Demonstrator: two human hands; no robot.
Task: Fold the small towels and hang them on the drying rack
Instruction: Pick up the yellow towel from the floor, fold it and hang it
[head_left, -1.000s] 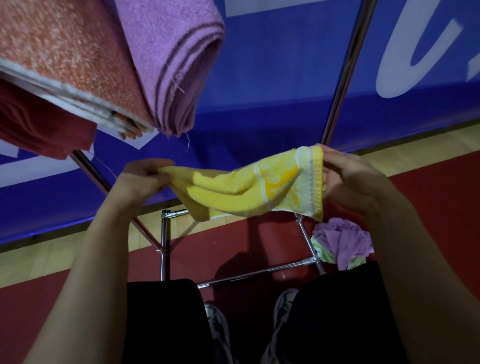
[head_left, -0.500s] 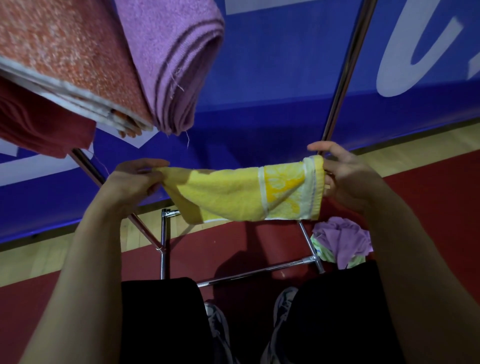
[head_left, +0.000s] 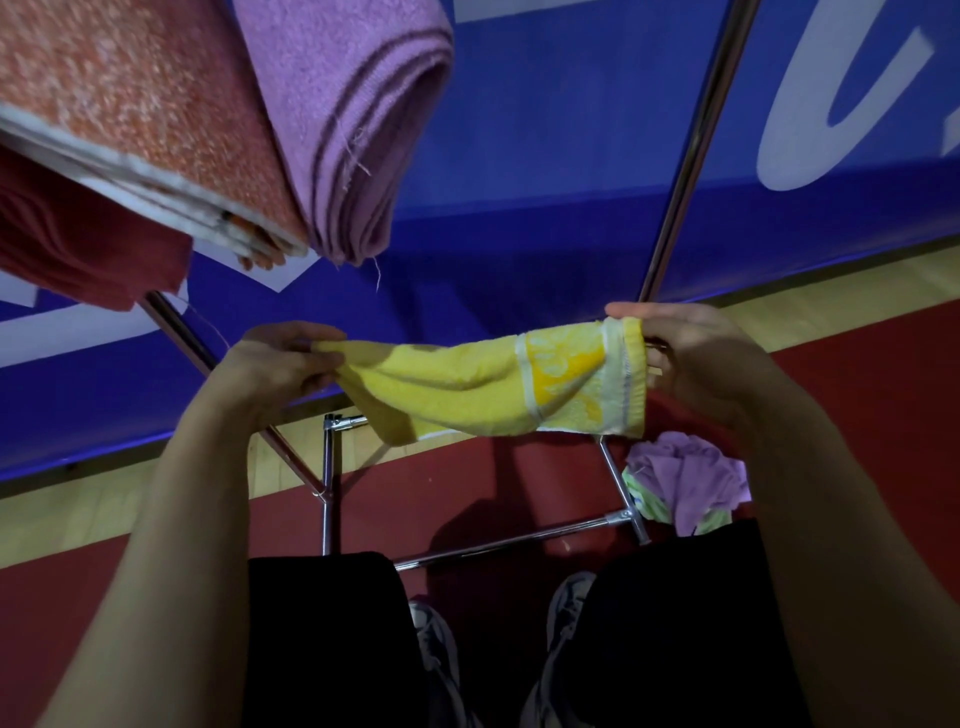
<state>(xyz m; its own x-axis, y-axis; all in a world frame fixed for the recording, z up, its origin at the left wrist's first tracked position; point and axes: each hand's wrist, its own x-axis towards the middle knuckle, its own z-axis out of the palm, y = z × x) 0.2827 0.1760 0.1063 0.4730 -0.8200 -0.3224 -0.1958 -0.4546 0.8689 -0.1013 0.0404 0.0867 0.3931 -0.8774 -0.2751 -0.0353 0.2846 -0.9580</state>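
Nearest the camera we note the person's dark trousers and shoes (head_left: 434, 639) on the red floor (head_left: 857, 415). Just beyond them runs the chrome base bar of the drying rack (head_left: 498, 543), and to its right a crumpled pile of unfolded towels (head_left: 685, 478) lies on the floor, a purple one on top.

Above the rack base we find the yellow towel (head_left: 493, 384) held in the air between both hands, clear of any rail. The left hand (head_left: 275, 364) pinches its plain end with curled fingers; the right hand (head_left: 691, 358) holds the banded end, thumb extended over the top edge, the other fingers curled behind the cloth. The towel's long axis runs left to right, roughly level, with the patterned border pointing right. It appears already doubled lengthwise into a narrow strip, with some slack sagging at the lower left.

We judge the folding step to be in hand. The next move likely calls for bringing the two ends together, edges aligned, then lifting the folded piece to a free rail.

Farther off and overhead, three folded towels already hang: a dark red towel (head_left: 83, 249) at left, an orange towel (head_left: 145, 114), and a purple towel (head_left: 358, 119) beside it. A blue banner (head_left: 571, 182) stands behind the rack upright (head_left: 691, 156).
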